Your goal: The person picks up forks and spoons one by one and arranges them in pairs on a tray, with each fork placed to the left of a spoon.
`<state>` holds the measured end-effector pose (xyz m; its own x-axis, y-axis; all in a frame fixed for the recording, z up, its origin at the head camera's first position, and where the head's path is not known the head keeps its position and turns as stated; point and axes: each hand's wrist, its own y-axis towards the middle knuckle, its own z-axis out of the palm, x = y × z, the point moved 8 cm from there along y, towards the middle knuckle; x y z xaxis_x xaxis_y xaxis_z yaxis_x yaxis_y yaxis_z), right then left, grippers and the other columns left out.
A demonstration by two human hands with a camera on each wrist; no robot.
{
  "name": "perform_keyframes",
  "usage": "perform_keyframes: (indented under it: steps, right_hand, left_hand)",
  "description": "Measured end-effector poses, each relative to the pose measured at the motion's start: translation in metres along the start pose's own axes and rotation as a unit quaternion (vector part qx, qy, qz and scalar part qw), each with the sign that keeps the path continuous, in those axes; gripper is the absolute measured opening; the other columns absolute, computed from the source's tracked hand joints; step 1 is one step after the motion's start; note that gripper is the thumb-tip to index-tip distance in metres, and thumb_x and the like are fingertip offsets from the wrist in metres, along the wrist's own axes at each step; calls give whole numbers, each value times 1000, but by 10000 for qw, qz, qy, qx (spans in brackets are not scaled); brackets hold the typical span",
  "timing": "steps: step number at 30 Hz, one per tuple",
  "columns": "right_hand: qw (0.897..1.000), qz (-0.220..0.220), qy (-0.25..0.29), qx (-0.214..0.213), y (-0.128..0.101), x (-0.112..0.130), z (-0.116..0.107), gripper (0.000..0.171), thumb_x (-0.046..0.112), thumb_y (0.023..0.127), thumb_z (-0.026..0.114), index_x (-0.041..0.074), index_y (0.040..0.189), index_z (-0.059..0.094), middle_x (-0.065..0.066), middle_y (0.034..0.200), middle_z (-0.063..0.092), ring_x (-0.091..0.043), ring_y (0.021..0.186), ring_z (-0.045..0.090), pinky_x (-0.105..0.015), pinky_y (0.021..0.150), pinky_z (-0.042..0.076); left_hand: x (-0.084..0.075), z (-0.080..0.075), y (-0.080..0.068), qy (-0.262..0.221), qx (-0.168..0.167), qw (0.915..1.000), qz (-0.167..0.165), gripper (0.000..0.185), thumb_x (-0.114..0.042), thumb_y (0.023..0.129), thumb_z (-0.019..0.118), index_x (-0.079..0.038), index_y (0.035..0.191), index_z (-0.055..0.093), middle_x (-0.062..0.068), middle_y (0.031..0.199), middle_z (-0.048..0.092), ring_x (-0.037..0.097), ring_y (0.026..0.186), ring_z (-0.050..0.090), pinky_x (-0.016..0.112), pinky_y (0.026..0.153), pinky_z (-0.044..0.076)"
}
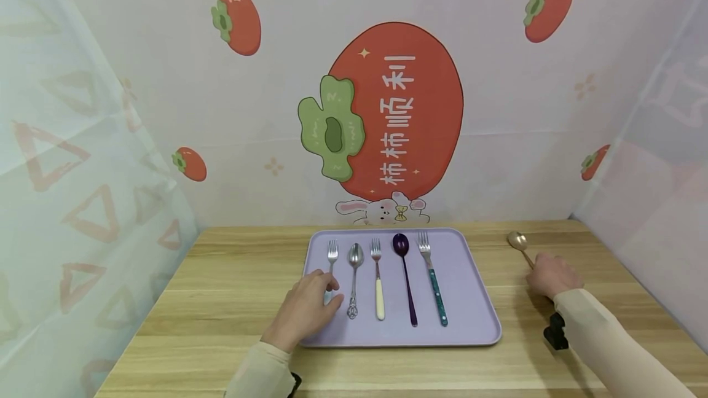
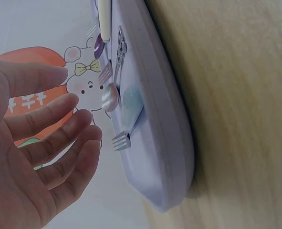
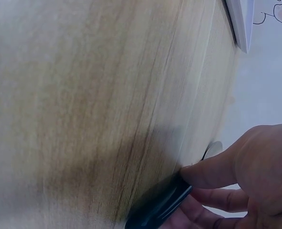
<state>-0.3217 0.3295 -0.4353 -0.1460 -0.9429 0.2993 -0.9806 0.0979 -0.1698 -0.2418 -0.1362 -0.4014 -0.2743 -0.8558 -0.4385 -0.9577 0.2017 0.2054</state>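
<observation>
Lavender tray (image 1: pixel 475 318) lies under the left hand (image 1: pixel 304 309), whose relaxed, spread fingers (image 2: pixel 59 138) hover by the pale-handled fork (image 1: pixel 332 263); only the left wrist view shows the gap. Bare wood lies between the tray's edge and the right hand (image 1: pixel 553 275). Its fingers pinch a dark handle (image 3: pixel 160 205); beyond them lies the gold spoon (image 1: pixel 518 241) bowl.

Purple spoon (image 1: pixel 404 275) – teal fork (image 1: pixel 433 284) on tray.
</observation>
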Motion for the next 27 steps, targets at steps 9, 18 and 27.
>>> perform_keyframes:
  steps: [9,18,27]
  right_hand:
    - [10000,-47,37,-5,1,0,0,10,9,84,57,0,81,55,-24,81,55,-40,75,53,-54,64,45]
    - [9997,-224,137,1,-3,7,-10,14,9,88,55,5,77,48,-10,69,48,-28,64,49,-39,56,39]
    - [9989,-341,323,-12,-9,21,-20,24,10,89,54,12,67,46,0,58,42,-17,54,38,-33,51,32]
  left_hand:
    - [-2,-1,0,-27,18,10000,29,16,-20,88,76,-7,97,72,3,93,66,16,82,60,38,73,52]
    - [-3,-1,1,-85,85,9999,-34,17,-20,89,76,-7,98,72,5,95,67,17,85,61,39,76,53]
    - [-2,-2,1,-50,58,10000,-60,17,-20,89,76,-7,99,72,5,95,67,16,82,60,38,74,52]
